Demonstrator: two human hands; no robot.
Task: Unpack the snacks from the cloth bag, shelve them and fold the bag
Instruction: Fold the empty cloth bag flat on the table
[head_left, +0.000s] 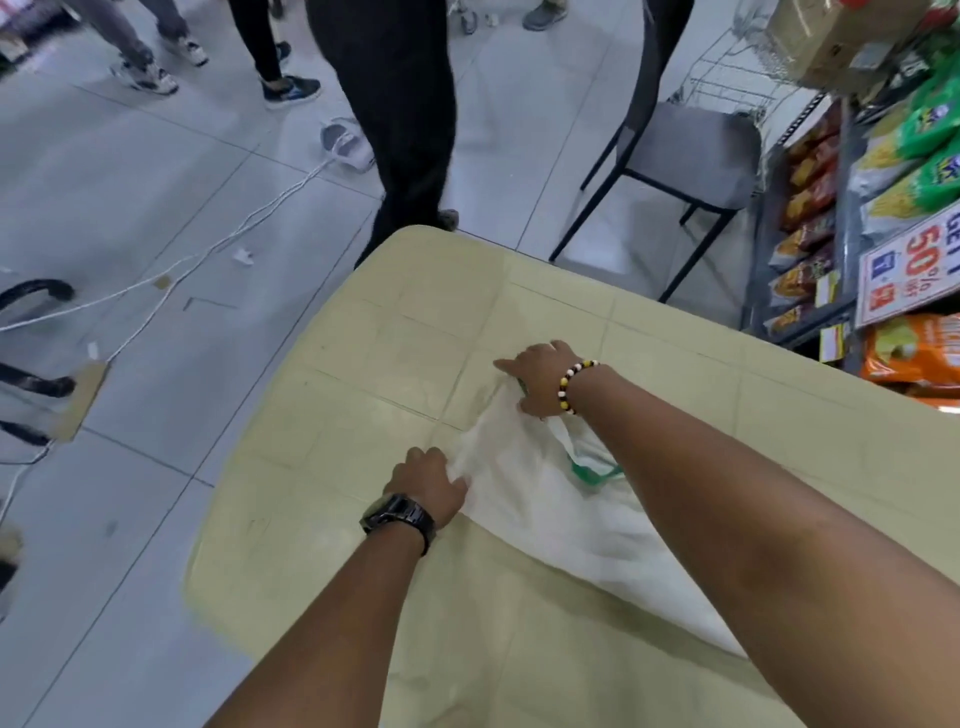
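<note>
Cloth bag (550, 525) lies limp on the beige table (363, 374), its far edge bunched between both hands. The left hand (431, 480) pinches one end with curled fingers and the right hand (540, 376) grips the other (green trim shows under its wrist). An uneven pull could skew the fold. Bare tabletop lies ahead, the table's left edge is near, and the snack shelf (831, 218) stands well apart to the right.
</note>
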